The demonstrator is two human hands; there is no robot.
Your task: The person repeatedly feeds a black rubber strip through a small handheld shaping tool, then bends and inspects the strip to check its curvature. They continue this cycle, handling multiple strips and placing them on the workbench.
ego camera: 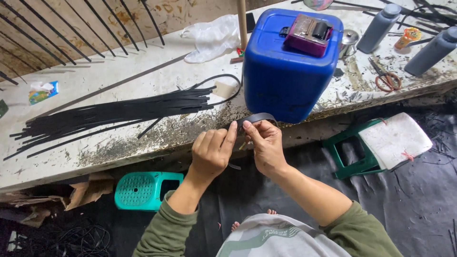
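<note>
My left hand [212,151] and my right hand [266,145] meet in front of the table edge, both pinching a black strip [259,117] that is bent into a loop above my fingers. A short end of the strip hangs below my left hand. The loop sits just in front of a big blue plastic canister [285,71]. A bundle of long black strips [114,114] lies on the stained white table [119,143] to the left.
On the canister rests a purple box [309,33]. Scissors [386,76], two grey bottles [378,27] and a white glove [212,38] lie on the table. A teal stool [143,190] and a green stool with a white cushion [381,143] stand on the dark floor.
</note>
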